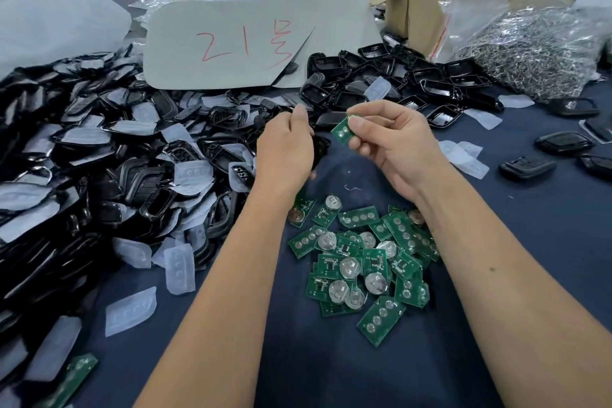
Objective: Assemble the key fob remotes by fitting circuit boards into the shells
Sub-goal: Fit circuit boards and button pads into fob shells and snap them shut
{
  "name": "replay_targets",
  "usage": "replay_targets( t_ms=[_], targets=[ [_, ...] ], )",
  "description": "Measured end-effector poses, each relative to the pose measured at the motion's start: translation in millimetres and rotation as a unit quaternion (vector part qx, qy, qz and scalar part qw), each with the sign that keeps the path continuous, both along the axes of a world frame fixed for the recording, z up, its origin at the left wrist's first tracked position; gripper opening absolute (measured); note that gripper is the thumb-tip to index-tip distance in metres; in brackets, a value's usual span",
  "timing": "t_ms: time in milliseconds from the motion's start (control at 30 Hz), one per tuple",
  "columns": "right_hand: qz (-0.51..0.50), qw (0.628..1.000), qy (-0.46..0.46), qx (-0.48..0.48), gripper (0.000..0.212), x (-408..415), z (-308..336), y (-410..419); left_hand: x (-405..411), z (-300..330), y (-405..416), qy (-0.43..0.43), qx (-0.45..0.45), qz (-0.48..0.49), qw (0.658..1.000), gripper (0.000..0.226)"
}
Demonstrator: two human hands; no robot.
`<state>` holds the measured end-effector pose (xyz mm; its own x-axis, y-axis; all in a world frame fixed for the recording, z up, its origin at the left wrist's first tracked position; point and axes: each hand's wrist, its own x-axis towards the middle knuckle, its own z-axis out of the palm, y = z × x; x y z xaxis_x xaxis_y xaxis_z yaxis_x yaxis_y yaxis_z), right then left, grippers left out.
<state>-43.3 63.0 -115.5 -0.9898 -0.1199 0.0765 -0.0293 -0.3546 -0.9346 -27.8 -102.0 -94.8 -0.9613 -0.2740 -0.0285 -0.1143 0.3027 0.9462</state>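
My right hand [394,142] pinches a small green circuit board [341,131] between thumb and fingers, held up over the dark blue table [331,358]. Just to its left, my left hand [284,149] is closed around a black key fob shell [320,149], mostly hidden behind the palm. The board and shell are a short gap apart. Below my wrists lies a heap of green circuit boards [361,262] with round silver battery clips. A big pile of black shells with clear rubber button pads [109,169] fills the left side.
More black shell halves [397,83] lie behind my hands, and loose fobs [526,166] at the right. A grey card marked in red [245,43] leans at the back. A bag of metal key rings [536,50] and a cardboard box [420,10] stand back right.
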Motion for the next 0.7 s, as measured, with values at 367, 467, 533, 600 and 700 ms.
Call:
replay_targets(
  t_ms=[367,467,533,600,700],
  targets=[
    [-0.087,0.994,0.035,0.047,0.016,-3,-2,-3,2,-2,3,-0.035,0.176,0.036,0.983,0.009],
    [-0.092,0.990,0.060,0.087,0.010,-3,-3,-5,2,-1,6,-0.043,0.217,0.031,0.975,0.010],
    [-0.093,0.987,0.074,0.112,0.011,-1,-2,-7,2,0,8,-0.057,0.235,0.029,0.970,0.010],
    [-0.093,0.983,0.084,0.138,0.010,-1,-3,-8,3,1,10,-0.064,0.254,0.031,0.965,0.010],
    [-0.101,0.974,0.089,0.182,0.012,-1,-4,-9,3,1,10,-0.069,0.253,0.035,0.964,0.010]
  ],
)
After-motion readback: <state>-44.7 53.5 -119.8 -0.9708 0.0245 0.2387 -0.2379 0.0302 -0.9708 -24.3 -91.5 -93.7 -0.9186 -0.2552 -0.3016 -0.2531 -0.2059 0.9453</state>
